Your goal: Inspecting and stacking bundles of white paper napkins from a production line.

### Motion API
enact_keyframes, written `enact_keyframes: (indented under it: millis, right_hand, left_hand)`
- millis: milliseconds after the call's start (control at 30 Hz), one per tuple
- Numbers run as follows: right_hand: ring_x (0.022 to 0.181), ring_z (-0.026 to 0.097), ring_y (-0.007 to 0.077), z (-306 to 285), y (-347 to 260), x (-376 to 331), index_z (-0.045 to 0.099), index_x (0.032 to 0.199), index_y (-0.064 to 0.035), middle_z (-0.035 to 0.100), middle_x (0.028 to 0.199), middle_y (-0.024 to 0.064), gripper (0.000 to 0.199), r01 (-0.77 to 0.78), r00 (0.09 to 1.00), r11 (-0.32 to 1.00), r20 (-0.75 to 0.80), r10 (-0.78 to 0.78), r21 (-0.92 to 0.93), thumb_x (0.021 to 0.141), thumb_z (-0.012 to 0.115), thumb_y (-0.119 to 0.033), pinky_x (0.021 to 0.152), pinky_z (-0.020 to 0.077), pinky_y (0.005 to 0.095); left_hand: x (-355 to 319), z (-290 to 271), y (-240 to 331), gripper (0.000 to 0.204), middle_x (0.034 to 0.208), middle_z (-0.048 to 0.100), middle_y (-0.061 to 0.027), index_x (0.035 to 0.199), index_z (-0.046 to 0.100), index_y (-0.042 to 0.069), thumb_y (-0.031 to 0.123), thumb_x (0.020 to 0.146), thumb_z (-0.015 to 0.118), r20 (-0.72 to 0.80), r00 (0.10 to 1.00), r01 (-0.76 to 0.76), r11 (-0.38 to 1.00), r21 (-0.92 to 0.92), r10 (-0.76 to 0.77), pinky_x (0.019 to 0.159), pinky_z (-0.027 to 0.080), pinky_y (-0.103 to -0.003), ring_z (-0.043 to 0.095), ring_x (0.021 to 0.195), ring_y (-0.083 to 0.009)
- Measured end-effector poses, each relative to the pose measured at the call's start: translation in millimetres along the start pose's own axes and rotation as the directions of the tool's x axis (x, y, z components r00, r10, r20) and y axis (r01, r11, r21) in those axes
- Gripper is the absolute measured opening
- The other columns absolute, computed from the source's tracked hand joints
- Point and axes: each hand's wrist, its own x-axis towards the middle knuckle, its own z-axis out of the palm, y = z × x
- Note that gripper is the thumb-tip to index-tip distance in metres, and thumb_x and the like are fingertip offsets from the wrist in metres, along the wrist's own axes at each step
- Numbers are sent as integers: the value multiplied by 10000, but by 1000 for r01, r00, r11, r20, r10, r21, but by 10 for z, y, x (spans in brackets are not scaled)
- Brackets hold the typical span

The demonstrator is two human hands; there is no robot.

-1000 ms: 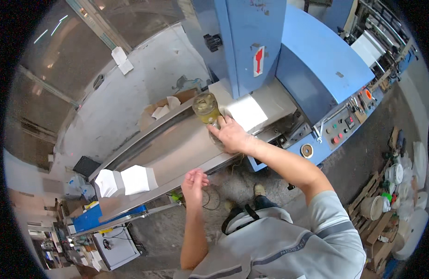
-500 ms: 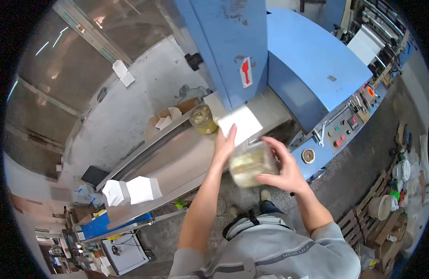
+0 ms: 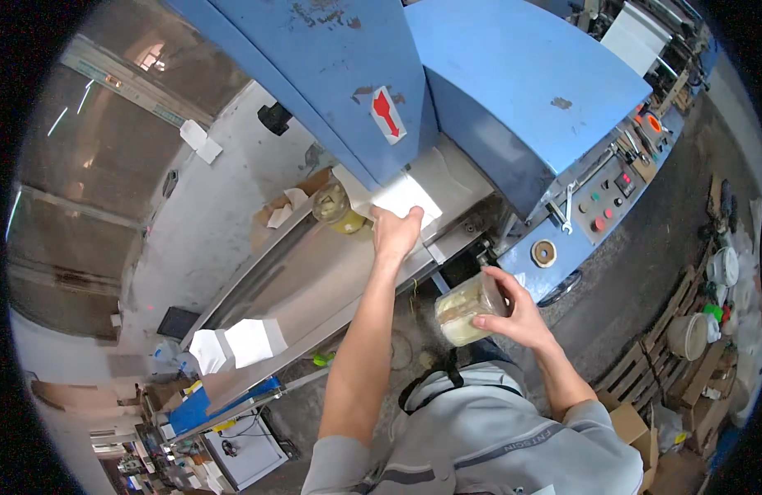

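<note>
My left hand (image 3: 395, 234) reaches to the steel table and grips the near edge of a white paper piece (image 3: 410, 198), its thumb and fingers along that edge. The paper lies flat at the foot of the blue machine column. In my right hand (image 3: 517, 312) is a clear plastic jar (image 3: 467, 311) with pale yellow-green contents, tilted in front of my waist, off the table. Left of the paper, a second clear jar (image 3: 338, 208) with yellowish contents stands on the table.
A blue machine (image 3: 521, 74) with a control panel (image 3: 608, 202) stands ahead and right; a tape roll (image 3: 543, 252) and wrenches lie on its ledge. White folded papers (image 3: 247, 342) rest on the steel table (image 3: 306, 285). Wooden pallets (image 3: 645, 363) are at the right.
My left hand has pushed the white paper farther in, toward the column. My right hand has drawn the jar back, away from the paper. The view has shifted a little.
</note>
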Motion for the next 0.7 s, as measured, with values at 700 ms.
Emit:
enact_keyframes:
  millis: [700]
  right_hand:
    - [1070,528,453,1383,-367,1717,471,1316,-65,497,1130,280,785,313,882,388,114,-457,-867,643,781,-323,904,487,477]
  left_hand:
    - [-827,-2007,-1609,646,1042,669,-201,1281,445,-67,128,703,658,-140,990,11,984,-176,-37,842,520,-353,666,953,-274]
